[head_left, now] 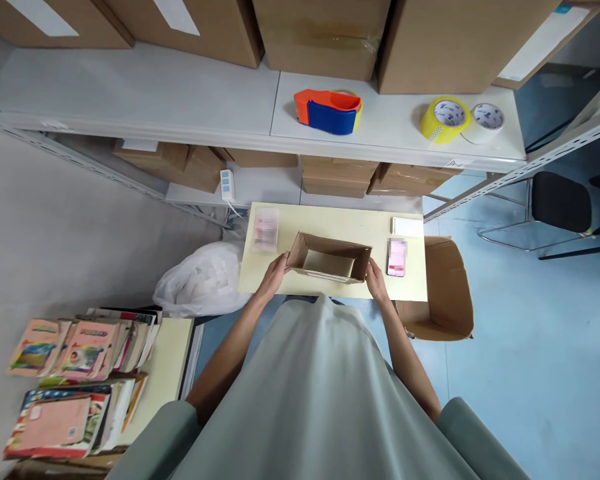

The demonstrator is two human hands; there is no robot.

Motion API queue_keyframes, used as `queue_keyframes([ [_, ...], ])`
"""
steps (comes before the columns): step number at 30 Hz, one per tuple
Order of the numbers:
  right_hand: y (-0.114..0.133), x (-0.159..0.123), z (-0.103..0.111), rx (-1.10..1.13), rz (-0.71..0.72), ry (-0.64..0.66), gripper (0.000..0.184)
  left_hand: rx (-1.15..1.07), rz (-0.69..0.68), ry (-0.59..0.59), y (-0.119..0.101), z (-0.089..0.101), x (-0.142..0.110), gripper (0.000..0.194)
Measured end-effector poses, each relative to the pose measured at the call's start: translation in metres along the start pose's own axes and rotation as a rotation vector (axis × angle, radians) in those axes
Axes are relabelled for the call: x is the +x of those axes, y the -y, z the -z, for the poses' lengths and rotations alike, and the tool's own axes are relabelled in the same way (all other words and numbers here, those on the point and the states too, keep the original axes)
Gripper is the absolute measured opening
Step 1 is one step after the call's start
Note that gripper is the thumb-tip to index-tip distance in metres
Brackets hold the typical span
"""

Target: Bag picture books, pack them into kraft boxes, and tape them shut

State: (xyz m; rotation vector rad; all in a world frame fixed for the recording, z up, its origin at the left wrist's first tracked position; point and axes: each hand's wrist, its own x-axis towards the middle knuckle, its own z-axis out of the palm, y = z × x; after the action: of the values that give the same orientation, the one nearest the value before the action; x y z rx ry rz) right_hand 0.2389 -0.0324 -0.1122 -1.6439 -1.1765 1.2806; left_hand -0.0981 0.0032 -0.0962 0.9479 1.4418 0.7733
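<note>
A small cardboard box (pixel 330 275) with its top uncovered faces me over the pale yellow table (pixel 300 288). My left hand (pixel 275 272) grips the box at its left end, and my right hand (pixel 375 279) has hold of the right end. The fingers are partly hidden behind the cardboard. Inside, a pale bottom area shows and no contents are visible. To the right of my right hand lies a phone (pixel 397 257) with a lit, blurred screen. A blurred pinkish paper (pixel 266 229) is on the table's left side.
On the shelf (pixel 180 87) ahead sit an orange-and-blue tape dispenser (pixel 330 112), a yellow tape roll (pixel 445 120) and a white one (pixel 486 123). An uncovered carton (pixel 447 293) stands right, a white plastic bag (pixel 197 280) left. Stacked booklets (pixel 85 350) lie lower left.
</note>
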Motion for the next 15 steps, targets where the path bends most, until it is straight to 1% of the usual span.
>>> queue_keyframes([
  [3, 0.008, -0.001, 0.003, 0.0, -0.019, -0.004, 0.077, -0.037, 0.044, 0.034, -0.012, 0.003, -0.007, 0.08],
  [7, 0.014, 0.002, 0.0, 0.018, -0.031, 0.004, 0.081, -0.05, 0.057, 0.056, -0.022, 0.007, -0.01, 0.08],
  [11, 0.016, 0.004, -0.014, -0.021, -0.026, -0.027, 0.081, -0.051, 0.109, 0.025, -0.019, 0.008, -0.004, 0.076],
  [15, 0.017, 0.004, -0.026, -0.088, 0.001, -0.054, 0.083, -0.056, 0.124, 0.001, -0.013, 0.009, 0.002, 0.071],
])
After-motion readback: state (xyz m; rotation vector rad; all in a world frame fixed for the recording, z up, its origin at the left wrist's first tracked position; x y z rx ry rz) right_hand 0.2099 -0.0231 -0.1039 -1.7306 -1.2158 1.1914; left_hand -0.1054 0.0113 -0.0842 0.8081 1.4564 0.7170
